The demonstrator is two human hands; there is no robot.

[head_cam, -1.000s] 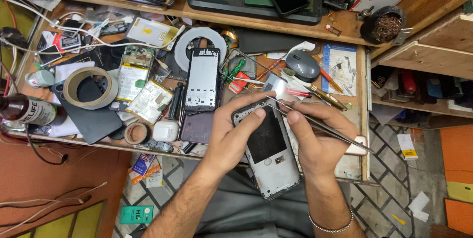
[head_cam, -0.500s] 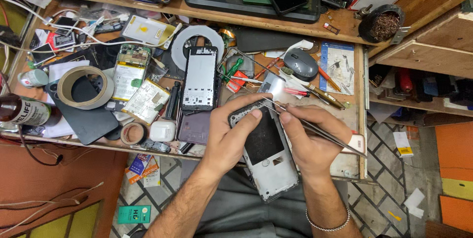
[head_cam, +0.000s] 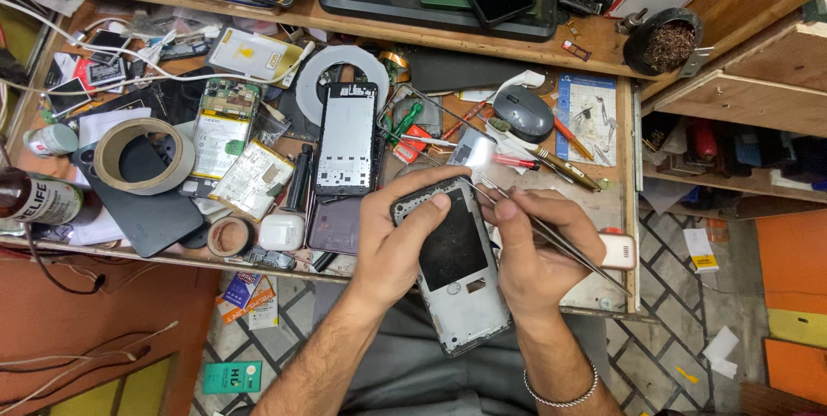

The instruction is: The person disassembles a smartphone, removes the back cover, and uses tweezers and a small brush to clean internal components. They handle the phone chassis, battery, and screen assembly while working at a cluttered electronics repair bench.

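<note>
My left hand (head_cam: 398,239) grips an opened phone housing (head_cam: 457,274), silver-framed with a dark inside, held tilted over the front edge of the workbench (head_cam: 603,295). Its thumb lies on the housing's upper part. My right hand (head_cam: 538,248) holds metal tweezers (head_cam: 560,239) between thumb and forefinger, their tips touching the housing's top right edge. A metal bracelet is on my right wrist.
A stripped phone frame (head_cam: 345,140), circuit boards (head_cam: 226,127), a tape roll (head_cam: 144,156), a small white case (head_cam: 282,231), screwdrivers (head_cam: 564,166) and a grey mouse (head_cam: 523,112) crowd the bench. A dark tray (head_cam: 413,3) sits on the shelf behind. Tiled floor lies to the right.
Both hands and the housing have shifted slightly; the tweezers' tips stay at the housing's top edge. Nothing was picked up or let go.
</note>
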